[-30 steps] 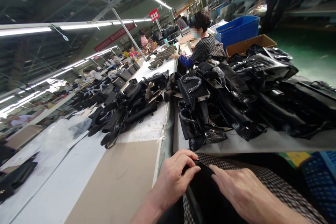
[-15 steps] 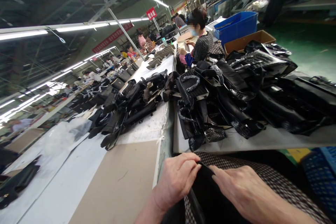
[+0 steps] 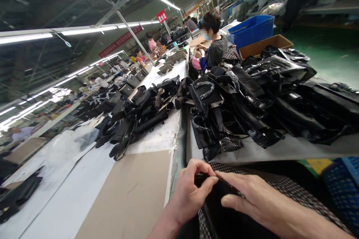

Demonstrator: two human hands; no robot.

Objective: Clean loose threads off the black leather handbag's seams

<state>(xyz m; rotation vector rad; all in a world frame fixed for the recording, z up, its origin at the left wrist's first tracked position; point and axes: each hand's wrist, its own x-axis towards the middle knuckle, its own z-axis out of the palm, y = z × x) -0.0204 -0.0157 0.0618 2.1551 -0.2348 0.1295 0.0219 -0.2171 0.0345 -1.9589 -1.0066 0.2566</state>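
A black bag (image 3: 220,209) lies on my lap with its upper edge toward the table, its lower part running out of view. My left hand (image 3: 193,186) pinches that edge between thumb and curled fingers. Across from it, my right hand (image 3: 246,194) lies along the same edge, fingers stretched on the far side and thumb on the near face. The fingertips of both hands nearly meet at the edge. Just beyond the hands, a pile of black handbags (image 3: 238,101), some handles wrapped in clear plastic, covers the side table (image 3: 297,149).
More black bags (image 3: 137,119) lie on the long white table (image 3: 92,171) to the left, near a beige board (image 3: 134,183). A blue bin (image 3: 252,30) and a cardboard box (image 3: 269,44) stand behind the pile. A seated co-worker (image 3: 217,48) works farther along. A blue basket (image 3: 342,186) sits at right.
My left hand's fingers have bent into a rounder pinch on the bag's edge. My right hand has slid left along the edge, its thumb now spread lower.
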